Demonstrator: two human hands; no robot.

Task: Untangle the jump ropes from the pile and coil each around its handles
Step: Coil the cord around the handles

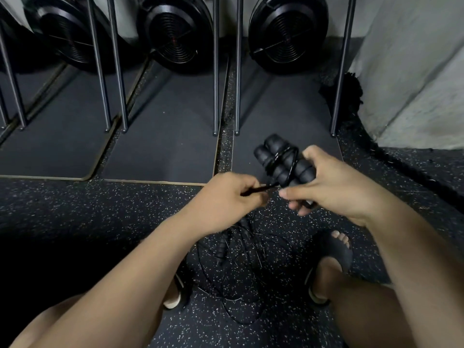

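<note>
Gripping paired handles in right hand, left hand pinches cord.

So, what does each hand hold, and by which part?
Right hand grips the paired handles at their near ends; left hand pinches the cord beside them.

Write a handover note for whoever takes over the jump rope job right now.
Left hand pinches the black cord running to the handles.
Right hand grips the paired foam handles, several cord turns already wound round them.
Tangled pile lies on the speckled floor below the hands.
Done: one rope partly coiled.
Left: finish this coil, then untangle and coil the rest.
</note>
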